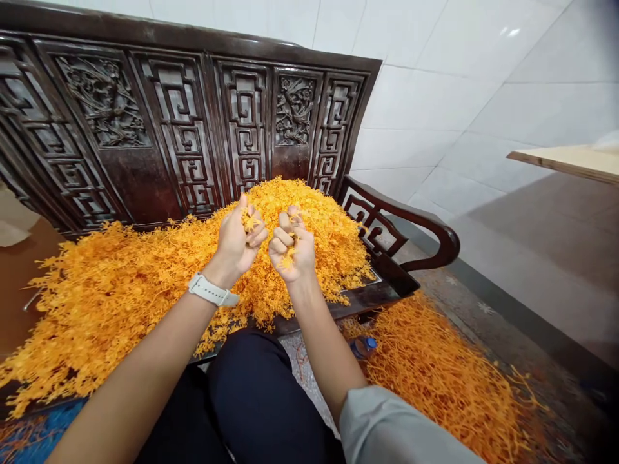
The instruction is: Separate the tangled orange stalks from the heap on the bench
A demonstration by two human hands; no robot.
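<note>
My left hand point(238, 240), with a white watch point(211, 290) on the wrist, is raised above a big heap of orange plastic sprigs point(120, 290). Its fingers curl round a small orange piece. My right hand point(291, 250) is right beside it, palm up, fingers folded over another orange sprig. The two hands nearly touch at the fingertips, held over the heap on the dark carved wooden bench point(193, 129).
A second pile of orange sprigs point(435, 380) covers the floor at the right of the bench armrest point(411, 222). A blue-capped bottle point(363, 346) lies at its edge. My dark trouser knee point(251, 393) is below the hands. A light wooden tabletop point(570, 161) juts in at right.
</note>
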